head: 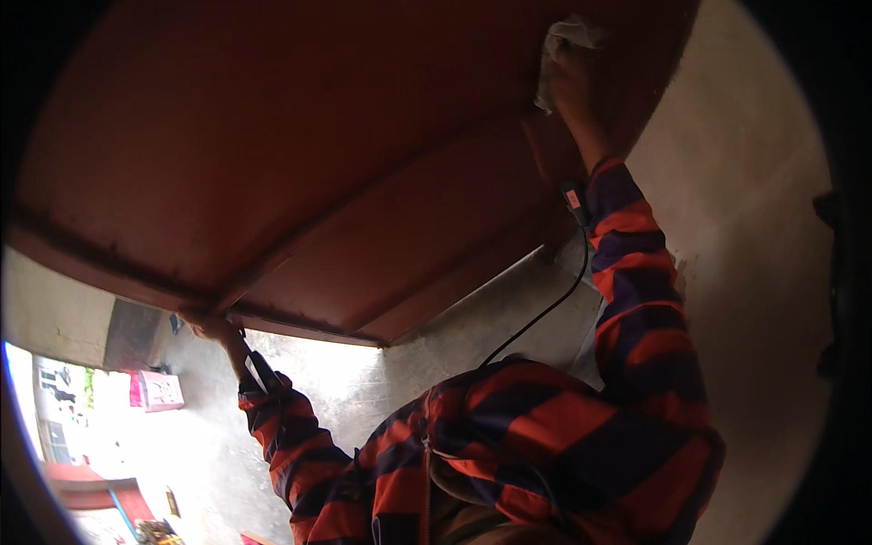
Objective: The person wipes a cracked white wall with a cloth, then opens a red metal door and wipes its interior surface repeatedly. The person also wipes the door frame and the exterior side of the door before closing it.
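A large dark red panelled surface (306,136), with raised ribs across it, fills the upper part of the view. My right hand (571,73) is raised near its upper right and presses a crumpled whitish cloth (575,33) against it. Lower left, my left hand (210,325) grips the panel's edge where a rib meets it. Each forearm has a small dark device at the wrist; from the right one (573,197), a black cable runs down to my striped sleeve and jacket.
A plain wall (742,238) stands close on the right. Grey floor (218,436) lies below, brightly lit at left. A pink-and-white bag or box (160,392) and a red piece of furniture (102,492) are at the lower left.
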Demonstrator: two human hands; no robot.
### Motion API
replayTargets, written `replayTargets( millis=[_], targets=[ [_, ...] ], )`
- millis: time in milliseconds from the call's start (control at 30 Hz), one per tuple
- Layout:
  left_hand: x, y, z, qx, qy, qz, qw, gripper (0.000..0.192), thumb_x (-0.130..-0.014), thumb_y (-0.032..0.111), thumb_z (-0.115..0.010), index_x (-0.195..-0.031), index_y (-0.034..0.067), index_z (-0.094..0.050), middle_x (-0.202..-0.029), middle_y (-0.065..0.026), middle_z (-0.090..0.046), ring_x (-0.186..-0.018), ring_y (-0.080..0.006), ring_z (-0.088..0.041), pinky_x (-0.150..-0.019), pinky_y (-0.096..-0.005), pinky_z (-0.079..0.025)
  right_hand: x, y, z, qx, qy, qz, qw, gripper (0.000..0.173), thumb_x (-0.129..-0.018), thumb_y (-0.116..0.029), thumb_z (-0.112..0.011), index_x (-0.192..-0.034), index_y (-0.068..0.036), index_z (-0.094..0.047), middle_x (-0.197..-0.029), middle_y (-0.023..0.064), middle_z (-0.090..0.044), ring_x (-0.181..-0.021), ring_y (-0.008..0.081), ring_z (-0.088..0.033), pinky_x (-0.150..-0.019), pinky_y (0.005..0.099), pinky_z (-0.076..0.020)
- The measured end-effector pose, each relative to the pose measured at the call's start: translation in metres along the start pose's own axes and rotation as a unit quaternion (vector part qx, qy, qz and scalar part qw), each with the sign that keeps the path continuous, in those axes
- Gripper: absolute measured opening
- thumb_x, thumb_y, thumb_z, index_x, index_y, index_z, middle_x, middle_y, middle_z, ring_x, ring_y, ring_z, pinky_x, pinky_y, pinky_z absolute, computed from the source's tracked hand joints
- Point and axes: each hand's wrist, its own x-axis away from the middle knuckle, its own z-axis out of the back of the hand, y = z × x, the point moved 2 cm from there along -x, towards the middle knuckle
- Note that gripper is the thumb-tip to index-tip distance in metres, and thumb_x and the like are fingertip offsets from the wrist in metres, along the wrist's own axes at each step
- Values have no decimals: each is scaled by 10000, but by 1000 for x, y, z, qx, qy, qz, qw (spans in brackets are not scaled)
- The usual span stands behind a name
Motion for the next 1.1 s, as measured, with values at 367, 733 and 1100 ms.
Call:
replayTargets(
  millis=[367, 733, 1100],
  targets=[
    [4, 28, -3, -1, -28, 143, 989, 712, -913, 618, -303, -1173, 12, -571, -1071, -197, -607, -883, -290, -596, -681, -397, -529, 34, 148, 54, -177, 161, -269, 933, 311, -927, -136, -506, -1222, -46, -546, -1154, 93, -594, -1013, 244, -564, -863, 341, -458],
    [4, 28, 0, 17, -19, 155, 988, 658, -931, 586, -289, -1174, 44, -572, -1135, -201, -589, -996, -303, -590, -874, -439, -510, 26, 250, 11, 160, -6, -182, 970, 180, -822, -94, -547, -965, -48, -646, -901, 115, -634, -826, 264, -610, -716, 364, -494],
    [-5, 20, 0, -42, -1, 57, 997, 648, -923, 578, -298, -1184, 57, -584, -1161, -189, -586, -1035, -323, -586, -878, -453, -511, 15, 222, 10, 180, -119, -177, 960, 255, -832, -219, -520, -1051, -100, -576, -912, 215, -636, -859, 399, -611, -688, 507, -489]
  ],
)
